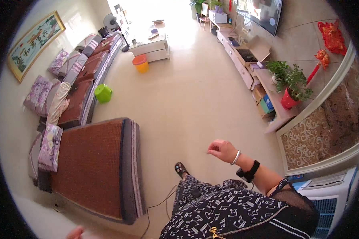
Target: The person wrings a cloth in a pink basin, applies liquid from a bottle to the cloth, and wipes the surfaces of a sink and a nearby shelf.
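Observation:
My right hand (pixel 223 151) is raised over the pale tiled floor (pixel 179 119). Its fingers are curled in toward the thumb, and nothing shows in them. A silver bangle (pixel 236 157) circles that wrist, with a black strap (pixel 252 170) and a small black device farther up the forearm. Only a blurred bit of my left hand (pixel 75 233) shows at the lower left edge, beyond the near end of the brown-topped sofa (pixel 87 167); its fingers are mostly cut off. One foot in a dark clog (pixel 181 169) is on the floor, close to a thin black cable (pixel 148 215).
Along the left wall runs a cushioned sofa (pixel 77 99), with a green stool (pixel 103 93) beside it. An orange bucket (pixel 140 63) stands by the white coffee table (pixel 151 49). To the right are a low TV cabinet (pixel 239 67), a red-potted plant (pixel 290 98) and a white-blue appliance (pixel 331 187).

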Tool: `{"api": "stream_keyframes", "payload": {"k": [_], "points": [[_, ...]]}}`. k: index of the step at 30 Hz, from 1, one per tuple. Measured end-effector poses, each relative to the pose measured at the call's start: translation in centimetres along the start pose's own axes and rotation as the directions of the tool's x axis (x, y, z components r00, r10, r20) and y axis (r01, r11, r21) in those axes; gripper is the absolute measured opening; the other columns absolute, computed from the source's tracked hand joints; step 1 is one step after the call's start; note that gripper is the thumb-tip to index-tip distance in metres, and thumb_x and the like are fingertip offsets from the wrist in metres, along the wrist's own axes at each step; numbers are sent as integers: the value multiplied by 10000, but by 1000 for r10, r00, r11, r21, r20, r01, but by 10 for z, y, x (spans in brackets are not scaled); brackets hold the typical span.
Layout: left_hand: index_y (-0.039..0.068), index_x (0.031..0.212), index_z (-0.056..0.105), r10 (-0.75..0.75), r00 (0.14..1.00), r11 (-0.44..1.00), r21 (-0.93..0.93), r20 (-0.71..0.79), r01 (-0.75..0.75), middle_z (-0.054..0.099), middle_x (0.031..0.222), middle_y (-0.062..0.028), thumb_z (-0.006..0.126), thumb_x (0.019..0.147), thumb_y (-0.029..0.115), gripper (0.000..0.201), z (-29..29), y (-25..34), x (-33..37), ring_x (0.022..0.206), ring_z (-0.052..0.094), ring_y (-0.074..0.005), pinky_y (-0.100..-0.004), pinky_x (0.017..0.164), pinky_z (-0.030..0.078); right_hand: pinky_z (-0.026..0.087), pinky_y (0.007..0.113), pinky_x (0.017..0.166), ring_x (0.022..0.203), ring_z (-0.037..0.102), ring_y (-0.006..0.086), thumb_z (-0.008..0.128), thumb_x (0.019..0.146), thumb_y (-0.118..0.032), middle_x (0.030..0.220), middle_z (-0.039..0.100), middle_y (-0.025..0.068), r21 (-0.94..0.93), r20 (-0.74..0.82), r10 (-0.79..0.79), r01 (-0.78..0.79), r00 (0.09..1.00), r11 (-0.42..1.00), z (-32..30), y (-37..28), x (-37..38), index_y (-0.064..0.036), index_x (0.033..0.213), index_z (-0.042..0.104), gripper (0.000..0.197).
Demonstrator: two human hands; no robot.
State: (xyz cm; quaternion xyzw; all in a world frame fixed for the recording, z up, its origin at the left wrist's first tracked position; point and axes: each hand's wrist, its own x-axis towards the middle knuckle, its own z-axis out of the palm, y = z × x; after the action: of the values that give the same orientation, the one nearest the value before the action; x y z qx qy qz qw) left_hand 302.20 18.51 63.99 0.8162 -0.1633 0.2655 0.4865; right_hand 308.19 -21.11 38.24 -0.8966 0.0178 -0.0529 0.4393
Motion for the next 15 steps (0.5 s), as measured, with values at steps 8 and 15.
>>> {"api": "stream_keyframes", "payload": {"k": [8, 15], "points": [[-34, 1106, 512, -603, 750, 781, 10, 269, 624, 583, 1020, -126, 513, 863, 147, 303, 135, -224, 132, 921, 562, -176, -280, 822, 444, 478, 291, 604, 642, 603, 182, 628, 725, -183, 705, 626, 99, 34, -50, 242, -241, 969, 970, -30, 35, 163, -39, 772, 627, 151], [-7, 1123, 518, -417, 684, 887, 104, 599, 450, 602, 961, -130, 562, 824, 113, 325, 257, -303, 259, 872, 575, -182, -275, 778, 451, 482, 285, 610, 664, 614, 159, 632, 719, -166, 714, 638, 106, 166, -51, 334, -322, 941, 932, -53, 83, 310, -30, 788, 634, 153]]}}
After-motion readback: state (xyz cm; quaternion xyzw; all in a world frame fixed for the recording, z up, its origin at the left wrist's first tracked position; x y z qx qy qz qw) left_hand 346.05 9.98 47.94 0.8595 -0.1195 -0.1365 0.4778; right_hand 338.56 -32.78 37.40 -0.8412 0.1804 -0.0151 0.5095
